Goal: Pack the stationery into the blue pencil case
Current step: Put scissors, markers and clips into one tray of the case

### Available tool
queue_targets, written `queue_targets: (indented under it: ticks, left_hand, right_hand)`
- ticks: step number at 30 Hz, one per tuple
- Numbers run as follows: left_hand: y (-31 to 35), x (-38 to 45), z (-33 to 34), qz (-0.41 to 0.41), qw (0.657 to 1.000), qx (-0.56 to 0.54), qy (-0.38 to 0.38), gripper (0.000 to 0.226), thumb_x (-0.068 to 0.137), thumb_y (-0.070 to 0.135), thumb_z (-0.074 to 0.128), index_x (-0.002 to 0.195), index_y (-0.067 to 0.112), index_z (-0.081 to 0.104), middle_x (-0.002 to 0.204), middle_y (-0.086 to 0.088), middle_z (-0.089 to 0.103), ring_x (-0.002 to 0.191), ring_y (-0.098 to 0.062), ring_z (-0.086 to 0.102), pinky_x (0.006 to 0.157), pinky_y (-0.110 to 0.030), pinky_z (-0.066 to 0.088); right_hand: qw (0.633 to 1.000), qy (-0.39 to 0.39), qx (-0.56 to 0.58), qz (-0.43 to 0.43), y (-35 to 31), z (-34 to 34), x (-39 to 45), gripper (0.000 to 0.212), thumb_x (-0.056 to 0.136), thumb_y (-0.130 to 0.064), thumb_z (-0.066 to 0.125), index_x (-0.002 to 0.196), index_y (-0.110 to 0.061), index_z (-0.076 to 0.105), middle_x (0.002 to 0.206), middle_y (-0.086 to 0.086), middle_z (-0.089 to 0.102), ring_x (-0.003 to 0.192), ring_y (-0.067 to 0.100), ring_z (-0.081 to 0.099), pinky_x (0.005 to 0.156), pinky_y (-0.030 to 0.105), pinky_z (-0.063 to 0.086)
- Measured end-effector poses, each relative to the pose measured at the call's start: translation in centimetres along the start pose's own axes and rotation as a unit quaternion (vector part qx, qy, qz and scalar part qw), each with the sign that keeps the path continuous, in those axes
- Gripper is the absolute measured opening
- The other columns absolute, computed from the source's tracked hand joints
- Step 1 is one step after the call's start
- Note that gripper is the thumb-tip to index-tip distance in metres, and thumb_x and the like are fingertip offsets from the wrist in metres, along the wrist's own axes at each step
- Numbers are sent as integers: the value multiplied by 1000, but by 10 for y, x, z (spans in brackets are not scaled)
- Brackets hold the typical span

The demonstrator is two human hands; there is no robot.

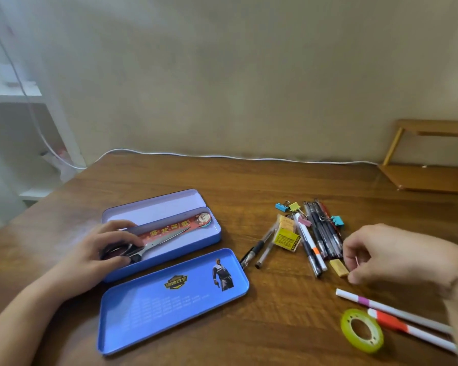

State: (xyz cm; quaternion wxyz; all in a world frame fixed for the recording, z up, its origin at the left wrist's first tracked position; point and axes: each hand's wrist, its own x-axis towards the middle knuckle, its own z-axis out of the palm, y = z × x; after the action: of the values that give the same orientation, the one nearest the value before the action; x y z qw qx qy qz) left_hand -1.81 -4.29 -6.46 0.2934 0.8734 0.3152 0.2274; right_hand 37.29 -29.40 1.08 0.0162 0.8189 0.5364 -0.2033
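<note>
Already the blue pencil case [169,244] lies open at the left of the desk [249,180], its printed lid [169,299] set flat just in front of it, so the tray stays free for loading. Inside the tray lie a red ruler [175,228] along the length and a pair of scissors [154,244] on top of it, blades pointing to the far right corner; long things fit only lengthwise.

The left hand [109,249] rests on the scissor handles with its fingers curled over them, probably to settle them flat and steady the case. The right hand [381,252] hovers over the loose stationery with thumb and forefinger pinched near a yellow eraser [339,266]; something thin seems to sit between the fingertips, but I cannot tell what, or whether it is truly gripped.

A heap of pens [315,233], binder clips [288,206] and a small yellow box [286,239] lies well apart from the case. Nearer the person lie a roll of tape [361,330] and two white markers [397,313], all unpacked. Most of the packing seems left to do.
</note>
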Motion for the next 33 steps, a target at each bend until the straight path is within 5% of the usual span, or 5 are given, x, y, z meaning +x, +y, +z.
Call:
queue_targets:
  ticks: [10,15,18,24,33]
  left_hand:
    - [5,1,2,69,997,-6,16,29,76,13,68,105,13,72,118,-2,61,108,9,55,90,0,38]
    - [0,3,2,50,998,-14,26,33,76,16,62,107,23,68,117,3,63,107,9,56,90,-2,39]
    - [-9,5,5,-24,995,-57,78,21,89,15,63,104,29,68,105,-3,69,91,-15,64,71,-13,47]
    - [-14,8,7,-86,982,-33,166,30,90,-6,63,87,23,70,93,-2,72,89,-29,66,86,-38,52]
    - [-16,8,4,-86,967,-122,204,41,91,-13,54,84,24,69,85,8,74,83,-3,68,78,-14,51]
  right_hand:
    - [993,55,-97,-30,40,31,-50,46,52,-77,53,93,-57,50,98,-50,44,69,-3,56,55,19,46]
    - [989,142,-40,9,81,79,-69,38,58,-84,44,84,-58,53,103,-37,46,65,-7,55,57,27,50]
    - [982,184,-31,9,74,71,-73,21,70,-78,48,82,-62,52,98,-34,50,65,-12,54,51,17,50]
    - [929,318,-38,-185,-52,6,-34,18,85,-62,44,88,-49,55,77,-29,57,73,0,54,51,22,46]
    - [878,272,-123,-374,-239,43,120,27,97,-22,49,113,-32,68,110,-8,65,103,21,55,81,32,46]
